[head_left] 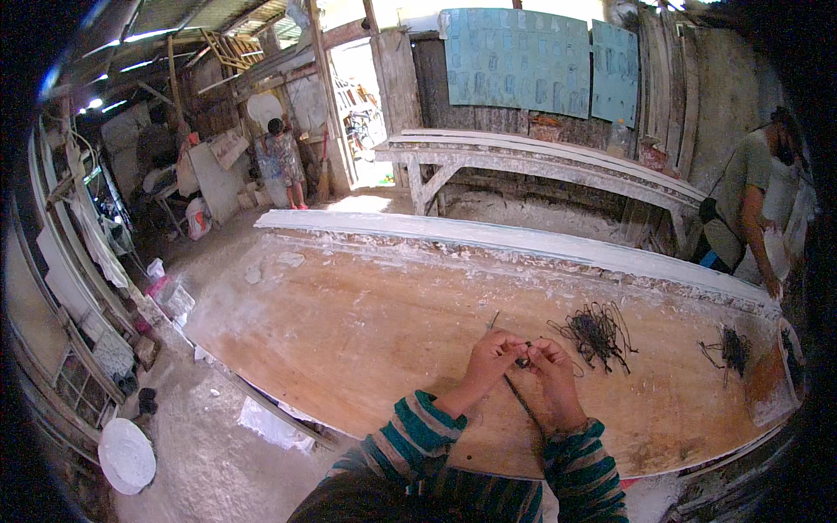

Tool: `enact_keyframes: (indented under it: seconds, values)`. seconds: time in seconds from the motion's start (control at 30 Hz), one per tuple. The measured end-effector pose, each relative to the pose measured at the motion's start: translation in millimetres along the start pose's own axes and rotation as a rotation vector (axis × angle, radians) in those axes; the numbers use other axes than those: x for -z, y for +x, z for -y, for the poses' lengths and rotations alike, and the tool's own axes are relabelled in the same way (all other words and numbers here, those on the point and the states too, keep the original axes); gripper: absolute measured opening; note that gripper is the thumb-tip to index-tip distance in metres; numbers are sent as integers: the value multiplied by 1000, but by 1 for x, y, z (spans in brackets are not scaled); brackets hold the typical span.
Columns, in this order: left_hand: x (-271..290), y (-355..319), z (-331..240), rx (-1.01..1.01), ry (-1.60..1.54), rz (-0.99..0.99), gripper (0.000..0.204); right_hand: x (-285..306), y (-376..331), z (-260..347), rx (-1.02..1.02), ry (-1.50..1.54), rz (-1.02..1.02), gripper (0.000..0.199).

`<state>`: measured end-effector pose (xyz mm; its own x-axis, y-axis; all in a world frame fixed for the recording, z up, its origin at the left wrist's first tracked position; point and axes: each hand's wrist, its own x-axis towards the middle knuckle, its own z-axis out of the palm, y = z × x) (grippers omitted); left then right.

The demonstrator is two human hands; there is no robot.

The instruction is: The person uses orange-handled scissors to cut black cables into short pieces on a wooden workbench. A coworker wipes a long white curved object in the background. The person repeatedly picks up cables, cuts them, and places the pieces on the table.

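Observation:
Over the wooden tabletop [366,349], my left hand [490,362] and my right hand [556,379] meet with fingertips pinched together. Between them they hold a thin dark cord [521,399]. One length of it hangs down toward my body, and a thin end sticks up past the left fingers. The small dark part at the fingertips is mostly covered, so I cannot tell whether it is a knot. Just beyond my right hand lies a loose pile of black looped cords [597,336]. A smaller bundle of black cords [734,350] rests farther right.
A long white-coated board [488,244] runs along the table's far edge. Behind it stands a whitened bench [540,155]. A container [787,362] sits at the right end. One person [754,200] stands at the right, another [283,161] near the doorway. A white basin [127,456] is lower left.

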<state>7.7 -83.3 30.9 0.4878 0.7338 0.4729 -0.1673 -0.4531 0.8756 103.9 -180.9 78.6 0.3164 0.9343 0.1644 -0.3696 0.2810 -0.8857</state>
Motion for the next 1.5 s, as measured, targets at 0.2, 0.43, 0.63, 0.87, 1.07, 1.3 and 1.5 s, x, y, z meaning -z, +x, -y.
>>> enact_keyframes:
  seconds: [0.2, 0.43, 0.63, 0.87, 1.07, 1.3, 1.5]
  values:
    - [0, 1, -6, -11, 46, -1, 12, 3, 0, -1, -10, -26, -30, 5]
    - [0, 0, -11, 13, 26, -1, 15, -10, -3, 7, -13, -13, -36, 6]
    - [1, 2, -4, 2, 25, 42, 14, -8, -3, 4, 16, 28, -10, 6]
    - [4, 3, 4, 40, -9, 125, 16, -12, -5, 8, -9, 29, -19, 4]
    - [5, 6, -3, -12, -90, 172, 14, 5, 1, -4, 35, -43, 43, 5]
    - [8, 6, 16, 129, -262, 279, 18, -13, -3, 7, 21, 4, -14, 8]
    - [8, 7, 11, 146, -262, 307, 19, 4, 1, -1, 33, -25, 62, 11]
